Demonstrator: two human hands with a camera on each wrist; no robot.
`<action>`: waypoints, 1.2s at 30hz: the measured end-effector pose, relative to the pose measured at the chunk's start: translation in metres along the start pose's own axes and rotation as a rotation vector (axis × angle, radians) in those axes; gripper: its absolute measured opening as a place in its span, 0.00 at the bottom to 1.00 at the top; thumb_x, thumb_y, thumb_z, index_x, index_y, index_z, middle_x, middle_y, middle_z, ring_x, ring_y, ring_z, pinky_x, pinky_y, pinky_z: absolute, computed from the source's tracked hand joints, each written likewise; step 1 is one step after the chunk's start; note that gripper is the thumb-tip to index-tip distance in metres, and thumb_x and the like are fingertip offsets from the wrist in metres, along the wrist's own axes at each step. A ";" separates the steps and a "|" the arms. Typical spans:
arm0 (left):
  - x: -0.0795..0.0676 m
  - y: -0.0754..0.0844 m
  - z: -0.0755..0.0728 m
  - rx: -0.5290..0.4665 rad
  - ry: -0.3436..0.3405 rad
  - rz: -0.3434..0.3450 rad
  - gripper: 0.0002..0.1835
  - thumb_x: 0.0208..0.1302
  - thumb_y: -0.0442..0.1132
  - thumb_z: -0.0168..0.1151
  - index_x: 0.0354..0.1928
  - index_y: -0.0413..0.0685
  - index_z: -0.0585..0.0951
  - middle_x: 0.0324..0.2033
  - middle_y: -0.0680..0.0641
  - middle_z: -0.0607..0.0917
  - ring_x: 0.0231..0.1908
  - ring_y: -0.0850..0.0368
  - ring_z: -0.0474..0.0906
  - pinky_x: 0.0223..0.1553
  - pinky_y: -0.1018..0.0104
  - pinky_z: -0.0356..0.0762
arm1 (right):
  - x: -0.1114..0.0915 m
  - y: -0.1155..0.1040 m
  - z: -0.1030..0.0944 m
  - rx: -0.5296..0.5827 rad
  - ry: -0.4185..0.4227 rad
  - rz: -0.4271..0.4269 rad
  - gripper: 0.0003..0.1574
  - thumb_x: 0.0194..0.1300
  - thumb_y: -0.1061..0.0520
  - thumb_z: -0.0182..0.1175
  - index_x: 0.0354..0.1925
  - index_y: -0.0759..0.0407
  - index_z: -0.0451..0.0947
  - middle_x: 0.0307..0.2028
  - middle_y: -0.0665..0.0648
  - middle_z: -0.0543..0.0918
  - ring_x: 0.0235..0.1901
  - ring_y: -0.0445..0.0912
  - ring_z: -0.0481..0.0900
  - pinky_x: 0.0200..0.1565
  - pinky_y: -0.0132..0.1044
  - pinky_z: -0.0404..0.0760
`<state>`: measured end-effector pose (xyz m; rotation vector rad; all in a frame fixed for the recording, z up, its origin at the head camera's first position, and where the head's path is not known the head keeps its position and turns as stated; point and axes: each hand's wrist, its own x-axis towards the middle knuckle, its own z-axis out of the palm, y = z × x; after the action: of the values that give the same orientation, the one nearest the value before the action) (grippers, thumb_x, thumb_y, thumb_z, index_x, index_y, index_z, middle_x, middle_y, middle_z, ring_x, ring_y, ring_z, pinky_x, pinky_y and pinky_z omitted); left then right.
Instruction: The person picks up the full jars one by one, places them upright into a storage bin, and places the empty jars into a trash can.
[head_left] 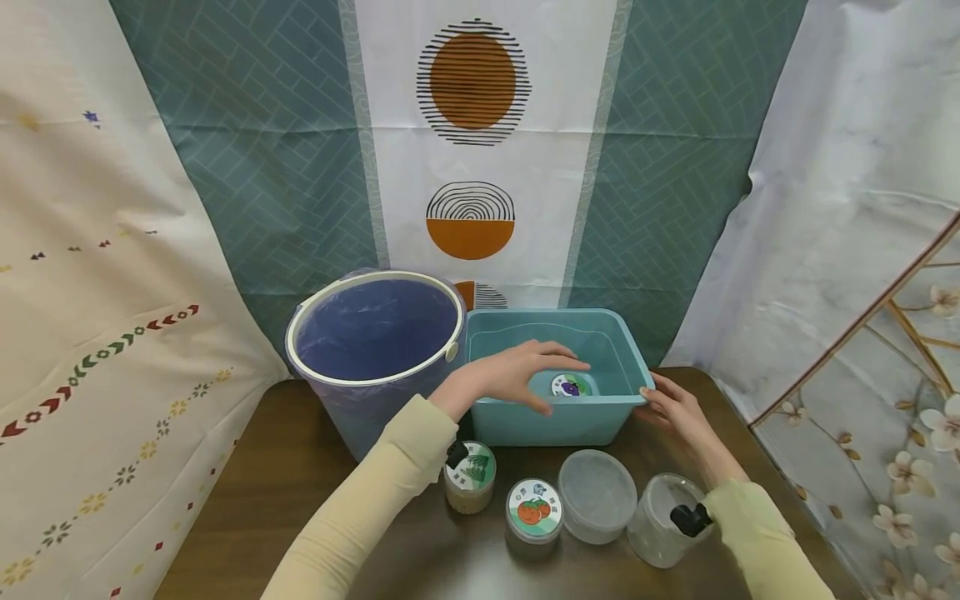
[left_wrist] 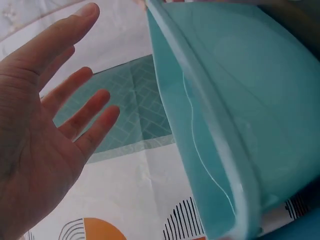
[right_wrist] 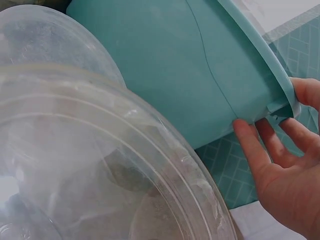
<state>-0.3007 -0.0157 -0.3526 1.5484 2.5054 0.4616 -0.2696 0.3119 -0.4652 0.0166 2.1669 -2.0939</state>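
A: Where do we stand? Our left hand [head_left: 517, 375] hovers over the teal plastic tub [head_left: 626, 354], fingers [left_wrist: 85, 107] straight and spread, holding nothing. Directly under it, a small round tub with a grape sticker on its lid [head_left: 572, 386] lies inside the teal tub.

B: And our right hand [head_left: 675, 410] is at the tub's three-o'clock corner, fingers [right_wrist: 260, 150] resting loosely curled against the wall just under the rim, steadying it rather than clamping it, as far as we can tell.

A: So one container appears to be in, judging by how things lie. On the brown worktop [head_left: 247, 500], at six o'clock from the tub, four are out: one with a green leaf label [head_left: 470, 477], one with a tomato label [head_left: 534, 508], a plain frosted one [head_left: 597, 493] and a clear jar [head_left: 660, 518] near our right wrist.

B: The lined white-rimmed bucket [head_left: 375, 333] sits touching the tub at nine o'clock; we see nothing inside it from here.
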 end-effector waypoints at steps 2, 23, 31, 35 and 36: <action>-0.009 0.001 0.005 0.004 0.011 0.008 0.44 0.58 0.48 0.73 0.75 0.62 0.62 0.72 0.52 0.65 0.71 0.53 0.62 0.70 0.56 0.64 | 0.000 0.000 0.000 0.006 -0.001 0.000 0.46 0.74 0.49 0.56 0.77 0.66 0.46 0.49 0.38 0.77 0.44 0.33 0.84 0.51 0.33 0.83; -0.086 0.003 0.061 -0.116 0.083 -0.114 0.38 0.61 0.49 0.70 0.73 0.64 0.66 0.70 0.56 0.69 0.71 0.57 0.63 0.69 0.56 0.67 | -0.001 0.001 0.001 -0.015 0.003 -0.016 0.47 0.74 0.48 0.55 0.77 0.65 0.45 0.49 0.36 0.76 0.43 0.30 0.83 0.51 0.31 0.82; -0.106 -0.006 0.084 -0.161 0.133 -0.236 0.38 0.61 0.50 0.70 0.72 0.69 0.66 0.69 0.58 0.70 0.70 0.56 0.64 0.67 0.53 0.69 | -0.001 0.002 0.000 -0.022 0.004 -0.015 0.46 0.74 0.48 0.55 0.78 0.64 0.46 0.51 0.38 0.75 0.44 0.30 0.82 0.52 0.33 0.82; -0.110 -0.009 0.094 -0.170 0.161 -0.253 0.38 0.60 0.48 0.71 0.71 0.66 0.67 0.68 0.56 0.72 0.68 0.53 0.66 0.65 0.52 0.70 | -0.001 0.001 0.001 -0.025 0.004 -0.007 0.47 0.74 0.48 0.55 0.78 0.63 0.46 0.52 0.39 0.74 0.44 0.30 0.82 0.53 0.33 0.82; -0.111 -0.010 0.096 -0.178 0.168 -0.254 0.38 0.59 0.48 0.72 0.71 0.65 0.68 0.67 0.55 0.72 0.68 0.53 0.66 0.64 0.52 0.71 | -0.001 0.001 0.001 -0.027 0.005 -0.005 0.47 0.74 0.48 0.55 0.78 0.63 0.45 0.52 0.39 0.74 0.44 0.30 0.82 0.53 0.33 0.82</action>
<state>-0.2305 -0.1019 -0.4488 1.1524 2.6509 0.7776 -0.2681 0.3113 -0.4663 0.0143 2.2001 -2.0690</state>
